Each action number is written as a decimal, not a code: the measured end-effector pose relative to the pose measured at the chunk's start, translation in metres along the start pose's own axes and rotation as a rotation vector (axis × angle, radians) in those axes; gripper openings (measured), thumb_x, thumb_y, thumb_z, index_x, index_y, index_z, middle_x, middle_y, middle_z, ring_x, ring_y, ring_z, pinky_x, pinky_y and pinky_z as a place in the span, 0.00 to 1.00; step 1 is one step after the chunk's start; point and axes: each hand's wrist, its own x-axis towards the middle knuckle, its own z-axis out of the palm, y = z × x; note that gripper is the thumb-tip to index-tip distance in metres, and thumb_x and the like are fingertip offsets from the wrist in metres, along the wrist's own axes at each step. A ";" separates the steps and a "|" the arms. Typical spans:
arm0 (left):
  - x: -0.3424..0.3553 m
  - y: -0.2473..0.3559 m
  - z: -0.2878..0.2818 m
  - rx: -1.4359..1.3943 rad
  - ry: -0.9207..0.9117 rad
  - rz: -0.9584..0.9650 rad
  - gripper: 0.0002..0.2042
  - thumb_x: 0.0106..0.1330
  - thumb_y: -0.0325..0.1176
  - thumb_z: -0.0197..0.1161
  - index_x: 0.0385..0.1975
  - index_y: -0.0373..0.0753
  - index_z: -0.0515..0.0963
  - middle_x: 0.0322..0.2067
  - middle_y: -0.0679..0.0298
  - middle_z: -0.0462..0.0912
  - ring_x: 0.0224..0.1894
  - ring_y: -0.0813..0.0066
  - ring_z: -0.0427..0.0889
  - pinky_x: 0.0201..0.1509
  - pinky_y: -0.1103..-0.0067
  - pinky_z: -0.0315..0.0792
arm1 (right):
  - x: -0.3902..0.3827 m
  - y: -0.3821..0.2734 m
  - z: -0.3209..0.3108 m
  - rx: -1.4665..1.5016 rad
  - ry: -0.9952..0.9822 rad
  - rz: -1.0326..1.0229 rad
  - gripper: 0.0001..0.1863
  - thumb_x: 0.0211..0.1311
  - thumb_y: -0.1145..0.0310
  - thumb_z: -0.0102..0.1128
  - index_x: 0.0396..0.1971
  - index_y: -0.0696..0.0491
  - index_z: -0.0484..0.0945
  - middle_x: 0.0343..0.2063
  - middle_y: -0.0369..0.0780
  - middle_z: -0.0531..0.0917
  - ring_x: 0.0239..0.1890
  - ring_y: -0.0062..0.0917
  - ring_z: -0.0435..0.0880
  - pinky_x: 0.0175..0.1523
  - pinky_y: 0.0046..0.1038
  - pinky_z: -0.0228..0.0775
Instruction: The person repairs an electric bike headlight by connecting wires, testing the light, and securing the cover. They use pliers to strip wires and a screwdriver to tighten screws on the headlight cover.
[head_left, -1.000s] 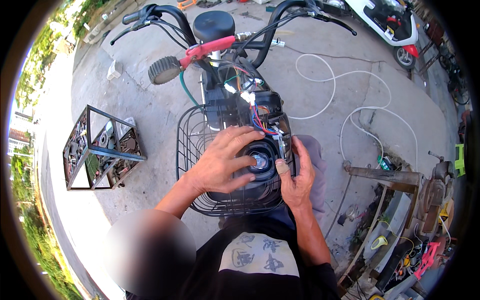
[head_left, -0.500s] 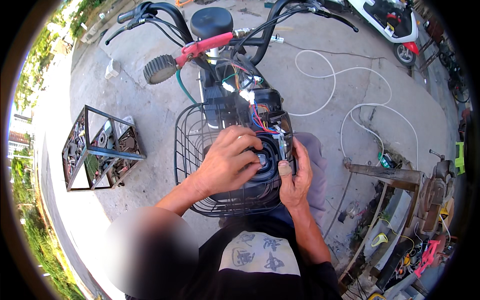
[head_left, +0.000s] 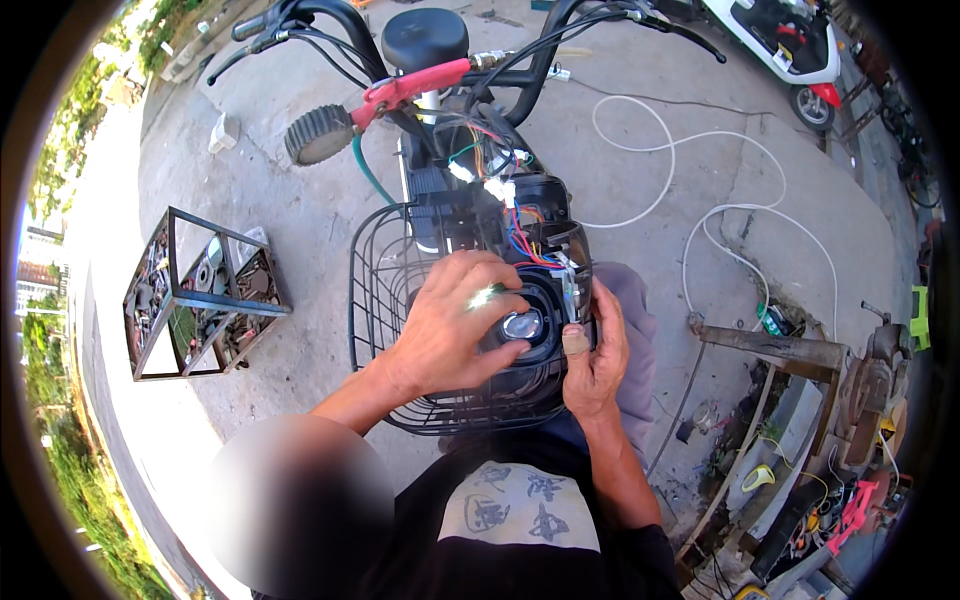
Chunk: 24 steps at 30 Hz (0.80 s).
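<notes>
A round headlight (head_left: pixel 522 327) with a clear lens sits in a black ringed surround at the front of an electric bike. My left hand (head_left: pixel 455 325) curls over it from the left, thumb and forefinger at either side of the lens. A bright patch of light falls on the back of that hand. On the right, my right hand (head_left: pixel 597 350) grips the edge of the black headlight housing (head_left: pixel 570 240), its thumb wrapped with a tan strip. Coloured wires (head_left: pixel 525 240) with white connectors spill out above the headlight. My palms hide part of the housing.
A black wire basket (head_left: pixel 375 290) surrounds the work area. Above it, a red-handled air gauge (head_left: pixel 420 90) lies across the handlebar. A metal frame of parts (head_left: pixel 200 300) stands left. A white hose (head_left: pixel 670 150) coils on the ground, and a cluttered workbench (head_left: pixel 770 345) stands right.
My left thumb and forefinger have spread a little, exposing more of the lens. A bright patch now shows on the back of that hand. My right hand keeps its hold.
</notes>
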 end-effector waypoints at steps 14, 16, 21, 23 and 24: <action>0.003 0.003 0.000 -0.015 -0.059 -0.130 0.20 0.54 0.32 0.86 0.47 0.41 0.87 0.64 0.57 0.81 0.70 0.46 0.78 0.74 0.53 0.72 | 0.001 0.001 -0.002 -0.033 -0.007 -0.033 0.33 0.85 0.59 0.66 0.76 0.67 0.73 0.68 0.57 0.82 0.69 0.47 0.84 0.75 0.43 0.74; 0.004 0.003 0.001 -0.021 -0.050 -0.124 0.21 0.53 0.32 0.86 0.47 0.41 0.87 0.65 0.56 0.81 0.70 0.46 0.78 0.74 0.53 0.72 | 0.001 0.001 -0.002 -0.031 -0.008 -0.033 0.33 0.85 0.58 0.65 0.76 0.67 0.73 0.68 0.57 0.82 0.69 0.47 0.84 0.76 0.43 0.74; 0.003 0.002 0.000 -0.045 -0.041 -0.128 0.22 0.53 0.32 0.86 0.47 0.41 0.87 0.65 0.55 0.81 0.69 0.46 0.78 0.73 0.54 0.73 | 0.002 -0.002 -0.002 -0.043 -0.013 -0.033 0.33 0.86 0.57 0.65 0.76 0.67 0.73 0.68 0.57 0.82 0.70 0.48 0.84 0.76 0.43 0.74; 0.002 0.003 0.000 -0.056 -0.030 -0.146 0.21 0.53 0.33 0.86 0.47 0.41 0.87 0.65 0.55 0.81 0.69 0.46 0.78 0.73 0.54 0.73 | 0.002 -0.001 -0.002 -0.032 -0.007 -0.032 0.33 0.86 0.57 0.65 0.76 0.67 0.73 0.68 0.57 0.82 0.70 0.48 0.84 0.75 0.43 0.74; 0.002 0.003 0.000 -0.053 -0.030 -0.145 0.21 0.53 0.33 0.86 0.47 0.41 0.87 0.65 0.55 0.81 0.69 0.46 0.78 0.73 0.54 0.73 | 0.001 0.000 -0.001 -0.026 -0.005 -0.030 0.33 0.85 0.57 0.65 0.76 0.67 0.73 0.68 0.57 0.82 0.69 0.48 0.84 0.75 0.43 0.74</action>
